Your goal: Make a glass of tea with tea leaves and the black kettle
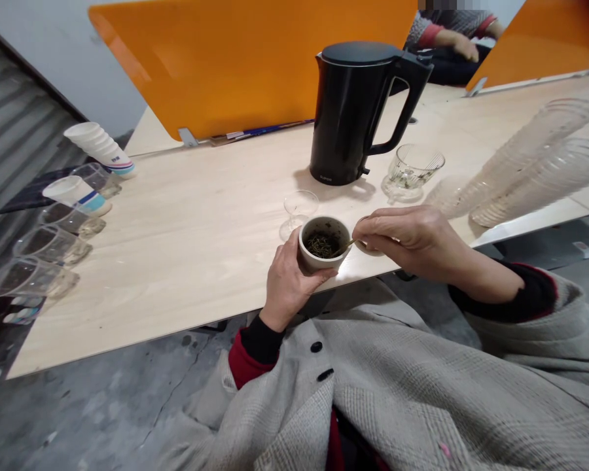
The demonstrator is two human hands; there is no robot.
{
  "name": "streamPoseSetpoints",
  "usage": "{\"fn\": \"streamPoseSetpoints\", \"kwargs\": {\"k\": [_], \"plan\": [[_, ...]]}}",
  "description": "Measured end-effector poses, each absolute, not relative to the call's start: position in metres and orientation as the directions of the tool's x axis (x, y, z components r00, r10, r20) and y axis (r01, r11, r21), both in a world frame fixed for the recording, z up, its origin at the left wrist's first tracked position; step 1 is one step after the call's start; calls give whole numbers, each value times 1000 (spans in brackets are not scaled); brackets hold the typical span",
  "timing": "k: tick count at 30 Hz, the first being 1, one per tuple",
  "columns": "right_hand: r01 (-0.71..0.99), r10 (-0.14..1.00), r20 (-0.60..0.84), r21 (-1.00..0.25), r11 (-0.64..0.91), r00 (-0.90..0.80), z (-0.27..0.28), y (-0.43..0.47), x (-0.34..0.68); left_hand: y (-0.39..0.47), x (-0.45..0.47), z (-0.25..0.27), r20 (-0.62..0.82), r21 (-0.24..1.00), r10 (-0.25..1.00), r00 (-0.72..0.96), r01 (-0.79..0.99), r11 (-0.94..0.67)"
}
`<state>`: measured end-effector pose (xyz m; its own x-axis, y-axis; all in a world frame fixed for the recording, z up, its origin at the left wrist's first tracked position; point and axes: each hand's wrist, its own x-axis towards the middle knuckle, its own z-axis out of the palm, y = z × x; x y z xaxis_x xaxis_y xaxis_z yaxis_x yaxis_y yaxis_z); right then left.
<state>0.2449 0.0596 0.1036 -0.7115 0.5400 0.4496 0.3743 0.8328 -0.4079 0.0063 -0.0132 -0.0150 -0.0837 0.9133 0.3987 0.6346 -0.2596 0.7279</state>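
A small cream-white canister [324, 264] is held tilted toward me at the table's front edge, with the fingers and thumb of my left hand [287, 281] wrapped round it. Dark, thin tea leaves [320, 244] lie inside. My right hand [417, 239] pinches a thin spoon [346, 247], whose tip reaches into the leaves; its bowl is partly hidden. A round lid [372, 250] shows under the right fingers, and I cannot tell whether they touch it. Just beyond the canister stands a clear stemmed glass [300, 206]. A glass cup with a leaf pattern [411, 171] is behind my right hand.
A black electric kettle [346, 121] stands at the back, before an orange partition [235, 65]. Stacked clear plastic cups [544, 176] lean at the right. Paper cups [101, 147] and plastic cups [52, 245] line the left edge. Another person's hand [464, 47] shows beyond.
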Motion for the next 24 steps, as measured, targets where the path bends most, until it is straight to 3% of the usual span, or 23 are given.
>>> {"fn": "streamPoseSetpoints", "kwargs": {"k": [4,8,12,18,24], "plan": [[383,669,376,-599,704,-642,108,61,247,-13,6,-14,395,742,915,-80,614,-267],[366,874,286,-823,434,-392,110,62,248,-13,7,-15,402,741,912,-79,613,-273],[300,961,194,-921,247,-195,111,60,247,-13,6,-17,403,741,912,-81,614,-273],[239,973,204,-945,223,-105,107,61,246,-13,4,-18,407,728,911,-63,624,-282],[267,923,363,-884,385,-127,98,62,250,-13,5,-19,418,723,905,-75,630,-282]]}}
